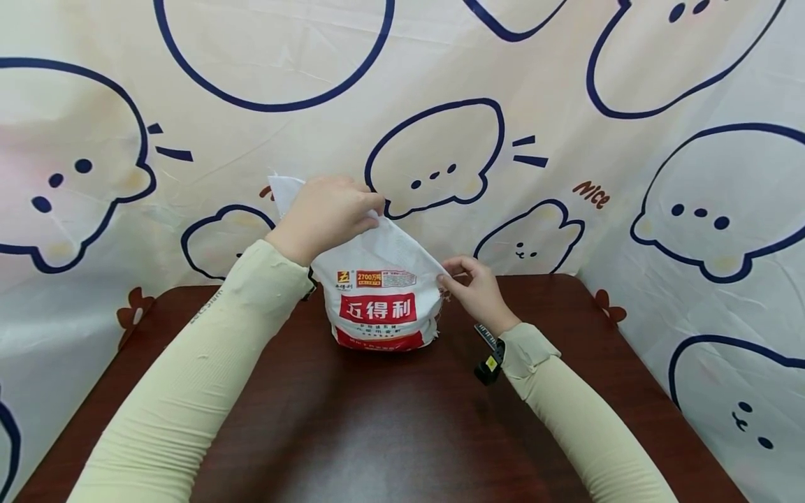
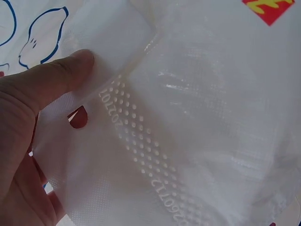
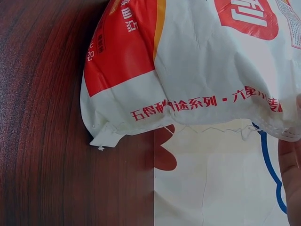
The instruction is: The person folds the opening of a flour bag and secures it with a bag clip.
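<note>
Standing upright on the dark wooden table (image 1: 390,433), the white woven sack with red labels (image 1: 383,300) is being gripped: left hand (image 1: 323,213) is clutching its top, right hand (image 1: 478,286) is pinching the side edge; it is not yet opened.

White woven bag (image 1: 383,293) with red label standing upright on dark wooden table (image 1: 390,433), top edge gripped by left hand (image 1: 327,213), right side pinched by right hand (image 1: 474,286), cartoon-printed cloth (image 1: 629,140) hanging behind.
</note>
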A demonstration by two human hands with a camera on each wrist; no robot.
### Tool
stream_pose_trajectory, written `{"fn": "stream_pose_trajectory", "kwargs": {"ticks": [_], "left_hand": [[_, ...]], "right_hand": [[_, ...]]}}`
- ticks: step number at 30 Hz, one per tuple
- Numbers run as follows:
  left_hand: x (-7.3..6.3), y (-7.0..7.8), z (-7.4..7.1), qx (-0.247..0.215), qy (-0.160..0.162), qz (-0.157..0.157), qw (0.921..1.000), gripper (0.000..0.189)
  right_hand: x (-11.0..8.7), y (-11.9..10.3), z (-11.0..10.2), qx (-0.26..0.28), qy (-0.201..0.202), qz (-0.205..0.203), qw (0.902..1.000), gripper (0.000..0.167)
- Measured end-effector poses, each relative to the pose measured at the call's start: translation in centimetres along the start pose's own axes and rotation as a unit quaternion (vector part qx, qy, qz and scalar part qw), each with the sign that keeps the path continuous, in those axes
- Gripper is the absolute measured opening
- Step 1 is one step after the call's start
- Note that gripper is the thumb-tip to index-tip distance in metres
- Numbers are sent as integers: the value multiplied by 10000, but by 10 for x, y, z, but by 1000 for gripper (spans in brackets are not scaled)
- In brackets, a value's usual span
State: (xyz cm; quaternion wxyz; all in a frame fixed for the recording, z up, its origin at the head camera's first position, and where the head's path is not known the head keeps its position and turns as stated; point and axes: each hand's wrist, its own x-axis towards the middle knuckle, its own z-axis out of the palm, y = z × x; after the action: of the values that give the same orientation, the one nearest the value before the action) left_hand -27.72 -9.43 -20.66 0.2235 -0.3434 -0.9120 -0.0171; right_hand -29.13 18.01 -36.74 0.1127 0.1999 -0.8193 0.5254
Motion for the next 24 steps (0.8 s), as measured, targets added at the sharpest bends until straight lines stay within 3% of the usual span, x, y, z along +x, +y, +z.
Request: {"fn": "stream_pose_trajectory", "kwargs": {"ticks": [8,15,24], "left_hand": [[-1,-2,5,128,144,115,9997,15],[-2,-2,6,171,144,143,9996,15],[-2,-1,5,213,141,106,9996,18]], "right_hand": [[-2,-1,0,-109,85,-36,9999,18],[-12,-40,-1,-386,108,25,9992,18],[1,-2,0,-545,186,-82,9983,19]]}}
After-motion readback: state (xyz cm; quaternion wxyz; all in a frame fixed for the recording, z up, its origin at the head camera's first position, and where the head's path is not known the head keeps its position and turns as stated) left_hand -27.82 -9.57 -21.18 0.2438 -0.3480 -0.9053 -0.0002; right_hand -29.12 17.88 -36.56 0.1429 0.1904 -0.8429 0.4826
